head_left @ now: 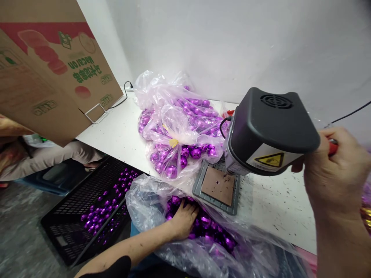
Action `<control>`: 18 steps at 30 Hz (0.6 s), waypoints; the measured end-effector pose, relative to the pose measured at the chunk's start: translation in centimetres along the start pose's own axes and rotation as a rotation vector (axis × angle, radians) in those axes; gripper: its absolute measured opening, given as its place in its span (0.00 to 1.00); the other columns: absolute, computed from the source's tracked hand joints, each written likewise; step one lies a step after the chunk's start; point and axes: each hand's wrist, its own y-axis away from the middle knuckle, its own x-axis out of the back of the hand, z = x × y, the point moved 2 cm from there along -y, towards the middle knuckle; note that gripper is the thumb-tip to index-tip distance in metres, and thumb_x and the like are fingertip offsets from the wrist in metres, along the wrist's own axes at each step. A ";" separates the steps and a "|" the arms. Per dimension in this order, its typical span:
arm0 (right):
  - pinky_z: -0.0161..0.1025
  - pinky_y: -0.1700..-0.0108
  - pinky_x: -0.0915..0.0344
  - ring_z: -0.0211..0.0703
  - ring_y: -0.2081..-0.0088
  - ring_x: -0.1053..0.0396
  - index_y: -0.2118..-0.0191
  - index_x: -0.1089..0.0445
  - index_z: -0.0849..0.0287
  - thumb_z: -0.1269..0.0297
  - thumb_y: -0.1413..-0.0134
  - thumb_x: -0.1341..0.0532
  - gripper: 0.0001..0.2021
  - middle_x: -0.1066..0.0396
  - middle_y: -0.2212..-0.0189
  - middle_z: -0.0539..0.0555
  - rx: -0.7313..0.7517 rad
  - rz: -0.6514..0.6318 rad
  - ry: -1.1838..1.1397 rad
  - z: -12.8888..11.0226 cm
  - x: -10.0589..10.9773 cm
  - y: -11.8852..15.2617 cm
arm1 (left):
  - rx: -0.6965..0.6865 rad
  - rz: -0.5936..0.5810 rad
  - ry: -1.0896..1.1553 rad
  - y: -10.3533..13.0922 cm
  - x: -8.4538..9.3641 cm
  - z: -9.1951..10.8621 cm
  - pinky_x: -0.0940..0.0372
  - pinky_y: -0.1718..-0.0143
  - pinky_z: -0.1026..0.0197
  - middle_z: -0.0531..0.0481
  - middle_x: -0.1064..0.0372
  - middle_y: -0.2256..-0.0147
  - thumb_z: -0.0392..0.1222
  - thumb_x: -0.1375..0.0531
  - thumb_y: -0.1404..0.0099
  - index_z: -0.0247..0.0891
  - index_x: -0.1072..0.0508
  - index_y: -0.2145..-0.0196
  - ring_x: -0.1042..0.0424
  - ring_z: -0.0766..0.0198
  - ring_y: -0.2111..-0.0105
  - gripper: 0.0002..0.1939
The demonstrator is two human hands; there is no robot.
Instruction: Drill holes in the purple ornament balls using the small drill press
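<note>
My left hand (184,221) reaches into an open clear plastic bag (145,200) over my lap, its fingers slightly apart on the shiny purple balls (206,222); the fingertips are partly hidden among them. On the right, my right hand (333,166) is closed round a red-ended lever (333,146) on the side of a black press machine (274,127) with a yellow warning label. Below and left of the machine's head lies a grey base with a brown square pad (218,185) that has a small hole and dark specks.
Tied clear bags of purple balls (171,143) sit on the white table (116,131). A black crate (60,216) on the floor at left holds more balls. A cardboard box (58,69) leans at upper left, with a seated person's leg (58,154) below it. Black cables run by the wall.
</note>
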 end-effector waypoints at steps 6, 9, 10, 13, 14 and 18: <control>0.32 0.81 0.45 0.33 0.84 0.41 0.69 0.33 0.59 0.47 0.42 0.41 0.18 0.40 0.86 0.45 0.001 -0.025 0.016 0.1 0.2 0.2 | -0.122 -0.022 0.039 1.1 1.3 1.0 0.40 0.40 0.42 0.36 0.36 0.38 0.50 0.45 0.30 0.41 0.41 0.33 0.34 0.45 0.41 0.30; 0.31 0.81 0.45 0.33 0.83 0.40 0.67 0.33 0.59 0.46 0.42 0.41 0.18 0.40 0.86 0.45 0.004 -0.026 0.024 0.2 0.3 0.2 | -0.278 -0.031 -0.001 2.4 -0.7 0.9 0.44 0.37 0.39 0.36 0.48 0.31 0.54 0.42 0.30 0.48 0.42 0.32 0.42 0.42 0.34 0.32; 0.31 0.80 0.45 0.33 0.83 0.40 0.67 0.32 0.59 0.46 0.41 0.41 0.18 0.40 0.86 0.45 0.010 -0.026 0.029 0.3 0.3 0.2 | -0.295 -0.041 -0.026 2.9 -1.6 0.7 0.46 0.36 0.38 0.36 0.49 0.30 0.55 0.41 0.31 0.48 0.39 0.33 0.43 0.41 0.33 0.31; 0.31 0.79 0.45 0.33 0.83 0.40 0.66 0.32 0.58 0.45 0.40 0.42 0.19 0.40 0.86 0.45 0.026 -0.033 0.038 0.4 0.3 0.2 | -0.251 -0.075 -0.065 3.6 -2.5 0.2 0.46 0.37 0.35 0.33 0.44 0.33 0.55 0.38 0.34 0.45 0.32 0.38 0.40 0.39 0.35 0.29; 0.31 0.79 0.45 0.33 0.83 0.40 0.66 0.32 0.58 0.45 0.40 0.42 0.19 0.40 0.86 0.45 0.025 -0.036 0.041 0.5 0.3 0.1 | -0.233 -0.101 -0.056 3.7 -1.8 0.2 0.44 0.38 0.35 0.32 0.40 0.34 0.54 0.37 0.34 0.43 0.30 0.40 0.37 0.38 0.37 0.28; 0.32 0.80 0.45 0.34 0.84 0.41 0.68 0.33 0.58 0.45 0.41 0.42 0.19 0.40 0.86 0.45 0.003 -0.037 0.034 0.3 0.2 0.1 | -0.248 -0.163 0.190 2.9 6.3 0.9 0.31 0.51 0.52 0.41 0.23 0.52 0.47 0.39 0.31 0.41 0.25 0.45 0.23 0.51 0.54 0.19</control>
